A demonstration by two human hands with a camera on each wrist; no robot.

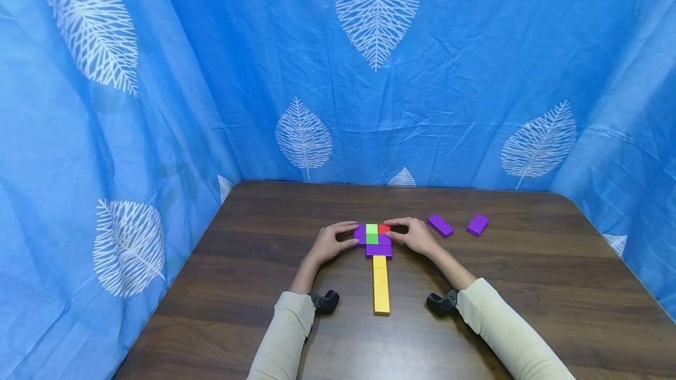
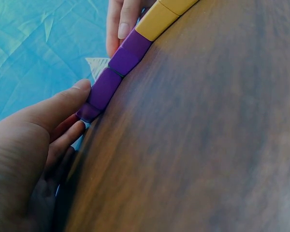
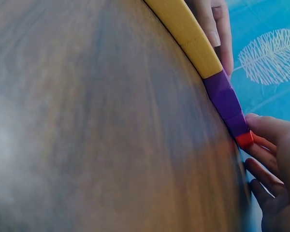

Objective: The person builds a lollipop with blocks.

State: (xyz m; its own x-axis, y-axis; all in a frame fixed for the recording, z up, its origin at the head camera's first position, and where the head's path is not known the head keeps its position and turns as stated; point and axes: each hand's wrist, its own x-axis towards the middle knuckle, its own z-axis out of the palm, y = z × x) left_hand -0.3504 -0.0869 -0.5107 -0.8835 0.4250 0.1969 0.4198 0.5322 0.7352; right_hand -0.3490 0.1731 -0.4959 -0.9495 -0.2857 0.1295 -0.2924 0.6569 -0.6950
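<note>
A flat figure of coloured blocks lies on the table. Its top has a left purple block (image 1: 360,235), two green blocks (image 1: 372,234), a red block (image 1: 384,229) and a purple piece beneath the red. Below runs a crosswise purple block (image 1: 378,251), then a stem of yellow blocks (image 1: 381,289). My left hand (image 1: 327,244) holds the left purple block between thumb and fingers at its outer side. With thumb and fingertips, my right hand (image 1: 418,237) grips the red block's corner, the thumb by the purple piece. The right fingertips are partly hidden behind the red block (image 3: 245,140).
Two loose purple blocks (image 1: 440,226) (image 1: 477,225) lie apart on the table, beyond my right hand. The dark wooden table (image 1: 253,286) ends at a blue curtain (image 1: 422,104) with white leaf prints. Black bands (image 1: 442,302) sit on both wrists.
</note>
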